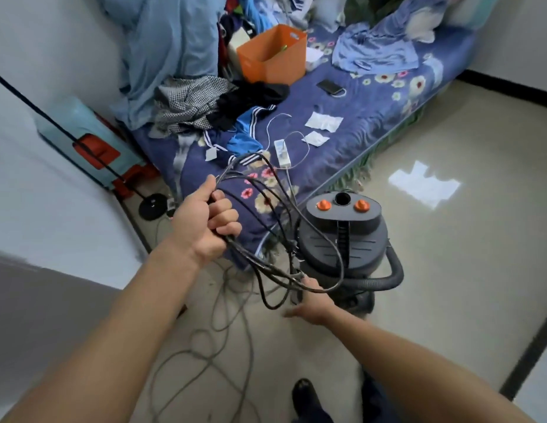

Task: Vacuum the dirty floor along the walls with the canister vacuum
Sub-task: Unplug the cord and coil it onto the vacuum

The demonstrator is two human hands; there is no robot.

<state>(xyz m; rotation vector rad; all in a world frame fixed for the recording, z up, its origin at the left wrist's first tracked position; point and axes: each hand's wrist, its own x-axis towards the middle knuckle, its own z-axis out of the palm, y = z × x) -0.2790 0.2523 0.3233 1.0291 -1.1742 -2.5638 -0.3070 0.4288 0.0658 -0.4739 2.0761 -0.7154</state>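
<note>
Head view: left hand (205, 222) grips coiled cord (250, 258), right hand (311, 300) blurred, grip unclear; bed (357, 117) beside vacuum (351, 245).

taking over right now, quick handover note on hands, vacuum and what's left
Left hand: grips loops of the black power cord.
Right hand: low by the base of the canister vacuum, blurred, grip unclear.
The vacuum stands on the floor at the bed corner, hose curled round its right side.
Done: cord in hand.
Left: no vacuuming visible yet; probably plug in, then do the wall edges.
</note>
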